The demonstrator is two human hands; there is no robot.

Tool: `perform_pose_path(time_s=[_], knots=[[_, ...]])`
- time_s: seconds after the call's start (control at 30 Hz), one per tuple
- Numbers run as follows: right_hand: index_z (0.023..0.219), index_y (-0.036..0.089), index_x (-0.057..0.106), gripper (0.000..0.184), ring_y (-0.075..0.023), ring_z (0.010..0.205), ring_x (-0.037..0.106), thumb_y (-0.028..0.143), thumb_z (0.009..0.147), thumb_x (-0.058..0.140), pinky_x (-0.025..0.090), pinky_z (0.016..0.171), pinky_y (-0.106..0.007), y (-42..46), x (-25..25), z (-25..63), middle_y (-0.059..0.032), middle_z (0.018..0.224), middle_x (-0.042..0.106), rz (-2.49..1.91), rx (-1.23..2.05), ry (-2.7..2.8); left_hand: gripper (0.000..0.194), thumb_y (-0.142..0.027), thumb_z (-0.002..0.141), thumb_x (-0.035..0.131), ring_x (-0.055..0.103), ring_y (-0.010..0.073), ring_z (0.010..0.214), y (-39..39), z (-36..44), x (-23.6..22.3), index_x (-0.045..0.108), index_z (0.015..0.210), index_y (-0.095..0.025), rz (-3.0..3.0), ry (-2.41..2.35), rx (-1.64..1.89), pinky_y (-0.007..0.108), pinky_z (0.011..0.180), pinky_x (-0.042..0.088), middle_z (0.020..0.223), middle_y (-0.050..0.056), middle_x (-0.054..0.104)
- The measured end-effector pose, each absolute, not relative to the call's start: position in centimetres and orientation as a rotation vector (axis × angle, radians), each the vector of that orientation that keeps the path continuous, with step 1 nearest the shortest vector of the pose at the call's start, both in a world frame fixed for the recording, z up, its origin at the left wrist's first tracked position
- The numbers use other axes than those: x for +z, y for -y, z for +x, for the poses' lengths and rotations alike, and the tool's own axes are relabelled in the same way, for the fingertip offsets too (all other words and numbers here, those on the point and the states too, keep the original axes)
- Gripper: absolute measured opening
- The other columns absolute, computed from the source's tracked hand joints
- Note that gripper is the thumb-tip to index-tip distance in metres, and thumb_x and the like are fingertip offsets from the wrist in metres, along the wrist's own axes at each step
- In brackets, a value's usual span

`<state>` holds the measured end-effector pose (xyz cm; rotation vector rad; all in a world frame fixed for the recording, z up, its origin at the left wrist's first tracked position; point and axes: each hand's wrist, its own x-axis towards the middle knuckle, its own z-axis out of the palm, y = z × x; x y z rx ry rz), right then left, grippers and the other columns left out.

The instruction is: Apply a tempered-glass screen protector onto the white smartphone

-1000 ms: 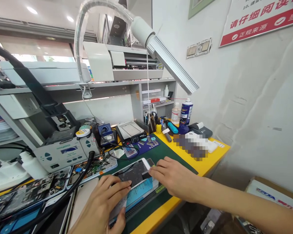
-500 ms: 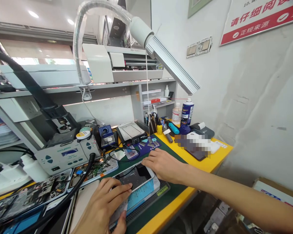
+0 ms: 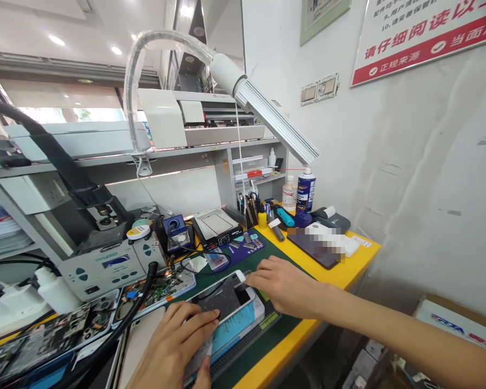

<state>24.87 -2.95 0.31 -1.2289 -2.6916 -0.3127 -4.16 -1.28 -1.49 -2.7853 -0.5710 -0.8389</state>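
In the head view, the phone (image 3: 224, 298) lies face up on a box (image 3: 235, 328), between the two hands, above the green mat (image 3: 263, 346). The left hand (image 3: 174, 337) is partly open: its fingers lie nearly straight and close together, their tips on the phone's near edge, while the thumb stands apart, low by the box's side. The right hand (image 3: 281, 285) is curled, fingertips bunched at the phone's far right end; whether they pinch anything thin there cannot be told. A pale panel (image 3: 143, 329) lies just beside the left hand.
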Motion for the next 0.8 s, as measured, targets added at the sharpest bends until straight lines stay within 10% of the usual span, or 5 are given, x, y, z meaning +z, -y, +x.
perform_pose_path(time_s=[0.53,0.8], knots=[[0.118,0.011,0.065,0.038,-0.0263,0.095,0.061,0.007,0.081,0.060,0.042,0.080,-0.036,-0.3,0.4,23.7,-0.0114,0.100,0.073,-1.305,-0.372,2.712,0.035,-0.016,0.078,0.059,0.068,0.0292,0.097,1.4,-4.2,-1.4,0.070,0.111,-0.018,-2.838,0.561,-0.778,0.046,0.087,0.057,0.115,0.011,0.076],[0.122,0.012,0.066,0.037,-0.0232,0.089,0.065,0.009,0.087,0.053,0.044,0.076,-0.031,-0.5,3.3,25.2,-0.0133,0.101,0.072,-1.392,0.167,2.501,0.034,-0.019,0.078,0.062,0.066,0.0289,0.099,0.9,-4.4,-2.1,0.069,0.111,-0.022,-2.794,0.536,-0.851,0.045,0.088,0.055,0.113,0.009,0.074]])
